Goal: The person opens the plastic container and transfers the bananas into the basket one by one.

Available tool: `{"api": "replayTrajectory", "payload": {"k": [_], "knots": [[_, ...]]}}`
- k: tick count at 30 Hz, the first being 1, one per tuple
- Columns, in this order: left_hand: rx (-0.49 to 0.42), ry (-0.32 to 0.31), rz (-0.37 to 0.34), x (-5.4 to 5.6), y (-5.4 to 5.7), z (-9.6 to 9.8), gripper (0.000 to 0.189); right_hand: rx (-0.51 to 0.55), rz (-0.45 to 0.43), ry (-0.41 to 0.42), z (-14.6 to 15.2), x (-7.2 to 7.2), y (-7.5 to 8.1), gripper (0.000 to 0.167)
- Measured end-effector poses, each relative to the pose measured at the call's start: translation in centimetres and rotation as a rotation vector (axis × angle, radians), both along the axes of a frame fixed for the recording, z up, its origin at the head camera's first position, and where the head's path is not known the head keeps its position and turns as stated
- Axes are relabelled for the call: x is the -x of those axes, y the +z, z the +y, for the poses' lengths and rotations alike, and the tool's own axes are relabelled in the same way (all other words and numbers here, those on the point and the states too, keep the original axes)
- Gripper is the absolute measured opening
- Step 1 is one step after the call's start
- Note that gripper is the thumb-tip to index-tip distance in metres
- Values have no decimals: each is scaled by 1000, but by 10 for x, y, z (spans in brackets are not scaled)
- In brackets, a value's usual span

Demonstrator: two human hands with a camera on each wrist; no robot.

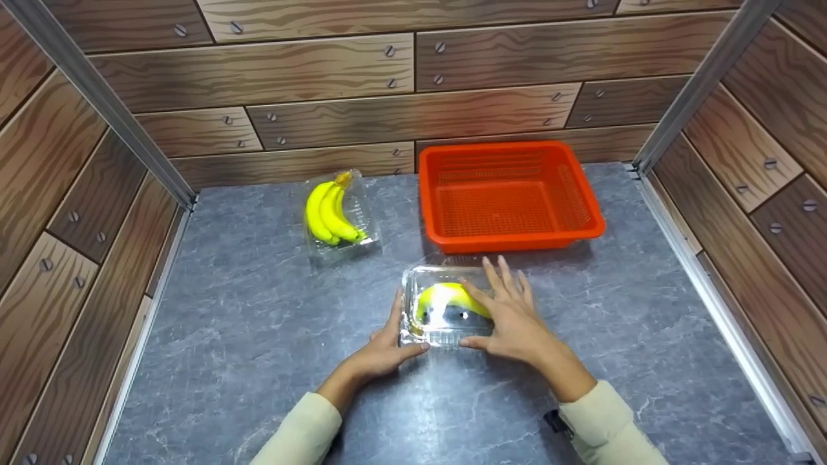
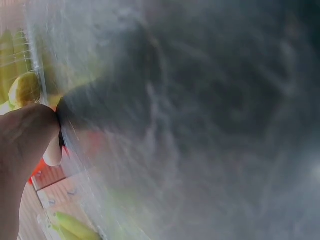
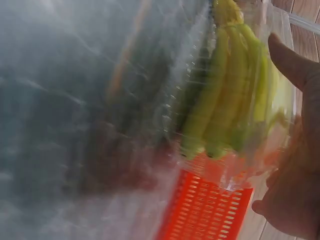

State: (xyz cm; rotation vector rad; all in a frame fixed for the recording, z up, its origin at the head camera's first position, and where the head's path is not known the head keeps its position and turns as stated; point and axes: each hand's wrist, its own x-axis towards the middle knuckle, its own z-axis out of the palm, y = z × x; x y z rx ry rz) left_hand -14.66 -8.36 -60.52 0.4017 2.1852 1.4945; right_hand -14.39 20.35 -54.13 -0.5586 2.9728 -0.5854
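Note:
A clear plastic clamshell box (image 1: 446, 339) with bananas (image 1: 446, 294) inside lies on the table in the head view, its lid down. Along its left side stretch the straight fingers of my left hand (image 1: 384, 349), the thumb touching the near left corner. My right hand (image 1: 517, 323) spreads over the right part of the lid, fingers apart, thumb at the near edge; it hides that end of the box. Through the plastic, the right wrist view shows the bananas (image 3: 225, 90) side by side. In the left wrist view, my left thumb (image 2: 25, 135) is beside the box wall.
Behind the box stands an orange-red plastic basket (image 1: 510, 245). Back left, more bananas (image 1: 331, 210) lie in another clear plastic tray (image 1: 362, 248). Wood-patterned walls (image 1: 336, 71) enclose the grey marbled table (image 1: 258, 336) at the back and both sides.

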Motion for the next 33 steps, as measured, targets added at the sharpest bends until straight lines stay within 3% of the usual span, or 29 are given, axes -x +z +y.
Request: {"api": "replayTrajectory", "payload": {"k": [7, 20, 33], "knots": [[10, 8, -4, 0, -1, 1, 122, -57, 32, 74, -4, 11, 0, 111], [5, 11, -15, 0, 0, -2, 122, -52, 13, -1, -19, 9, 0, 107], [6, 4, -39, -1, 1, -1, 121, -38, -3, -8, -18, 8, -2, 104]]}}
